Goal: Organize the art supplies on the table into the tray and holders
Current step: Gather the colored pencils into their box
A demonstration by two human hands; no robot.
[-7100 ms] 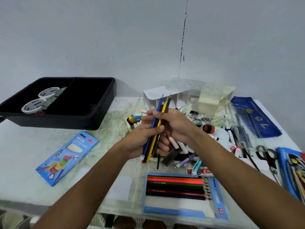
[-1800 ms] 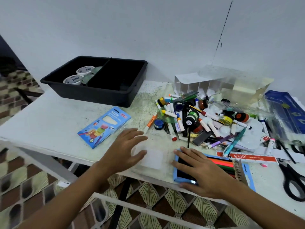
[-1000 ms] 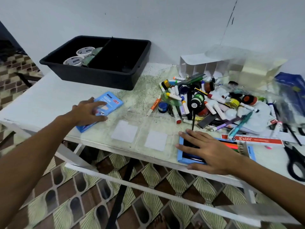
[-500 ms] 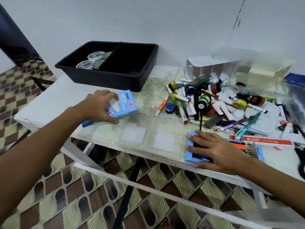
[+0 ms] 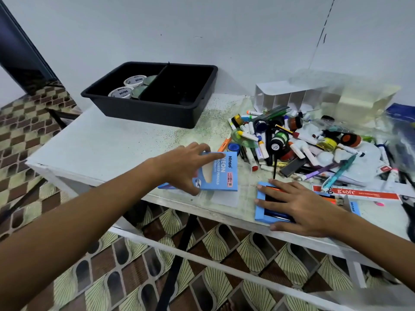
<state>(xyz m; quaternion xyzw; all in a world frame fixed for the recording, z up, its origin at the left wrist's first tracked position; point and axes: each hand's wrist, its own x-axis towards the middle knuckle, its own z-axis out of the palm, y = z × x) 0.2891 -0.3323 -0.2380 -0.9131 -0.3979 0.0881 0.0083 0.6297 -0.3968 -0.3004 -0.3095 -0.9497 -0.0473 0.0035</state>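
Head view: left hand (image 5: 184,167) grips the blue pencil box (image 5: 215,173), lifted off the tabletop (image 5: 112,144). Right hand (image 5: 298,205) lies flat, fingers spread, on the open pencil case (image 5: 261,205). Black tray (image 5: 157,108) at 11 o'clock; marker pile (image 5: 280,142) at 1 o'clock.

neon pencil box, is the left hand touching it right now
Touching. The head view shows the left hand gripping the blue neon pencil box, fingers laid over its top face and thumb at its lower edge.

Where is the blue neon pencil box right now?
Head view, centre: the neon pencil box is gripped by the left hand above the table's front edge.
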